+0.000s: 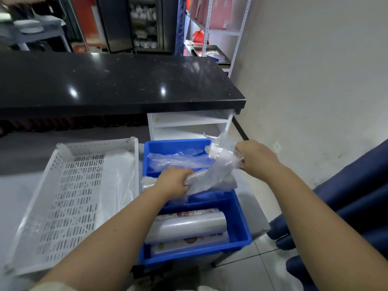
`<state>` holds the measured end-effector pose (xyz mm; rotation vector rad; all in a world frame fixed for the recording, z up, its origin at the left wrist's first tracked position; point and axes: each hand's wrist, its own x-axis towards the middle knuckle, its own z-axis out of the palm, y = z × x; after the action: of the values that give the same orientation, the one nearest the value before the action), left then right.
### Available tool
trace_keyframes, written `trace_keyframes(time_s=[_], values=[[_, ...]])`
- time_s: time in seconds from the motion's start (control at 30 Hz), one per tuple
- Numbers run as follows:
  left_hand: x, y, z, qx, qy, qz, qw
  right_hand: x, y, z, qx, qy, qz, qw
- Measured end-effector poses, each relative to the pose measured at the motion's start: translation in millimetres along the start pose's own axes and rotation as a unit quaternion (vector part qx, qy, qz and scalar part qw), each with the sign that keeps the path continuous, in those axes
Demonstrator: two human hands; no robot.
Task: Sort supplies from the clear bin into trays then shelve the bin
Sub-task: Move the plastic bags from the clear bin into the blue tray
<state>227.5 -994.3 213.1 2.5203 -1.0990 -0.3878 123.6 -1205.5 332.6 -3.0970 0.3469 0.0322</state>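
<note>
Both hands hold one crumpled pack of clear plastic bags [218, 166] over the blue divided tray [241, 217]. My left hand [174, 179] grips its lower end above the tray's middle divider. My right hand [254, 156] pinches its upper end at the tray's right rim. More clear bags [178, 159] lie in the tray's far compartment. Three rolls of plastic film [189, 227] lie in the near compartment. A white perforated tray [69, 198] sits to the left, with a flat clear bag [117, 181] along its right side.
A black countertop [117, 80] runs across behind the trays, with a white open shelf unit [189, 124] under its right end. Metal shelving [212, 38] stands at the back right. A blue seat [346, 206] is at the right, over tiled floor.
</note>
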Motion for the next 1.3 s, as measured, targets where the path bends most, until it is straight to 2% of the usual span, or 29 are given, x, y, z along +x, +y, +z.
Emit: trace_keyframes(time_s=[0.1,0.27,0.47,0.83,0.97,1.07,1.13,1.2,1.3], values=[[8,-2,1,-0.003,-0.007,0.015,1.0,2,-2,10,0.011,-0.003,0.006,1.0],[10,-1,7,-0.092,-0.042,-0.016,0.995,5,4,18,0.034,0.013,0.015,0.999],[5,-19,11,-0.064,0.038,-0.011,0.997,11,7,21,0.048,0.006,0.026,0.998],[-14,-43,-7,0.04,0.029,-0.012,0.999,22,-10,32,0.025,-0.01,0.016,1.0],[-20,-53,-34,-0.037,0.116,-0.029,0.992,27,-38,31,-0.006,0.0,-0.005,1.0],[-32,-66,-64,-0.099,0.231,-0.042,0.967,33,-74,41,-0.001,0.028,-0.034,0.999],[-44,-72,-77,-0.123,0.277,-0.039,0.952,36,-100,60,-0.005,0.021,-0.066,0.998],[-55,-75,-79,-0.155,0.261,-0.039,0.952,37,-118,84,-0.03,-0.013,-0.084,0.996],[-66,-74,-70,-0.179,0.171,-0.038,0.968,35,-125,114,-0.05,-0.064,-0.102,0.992]])
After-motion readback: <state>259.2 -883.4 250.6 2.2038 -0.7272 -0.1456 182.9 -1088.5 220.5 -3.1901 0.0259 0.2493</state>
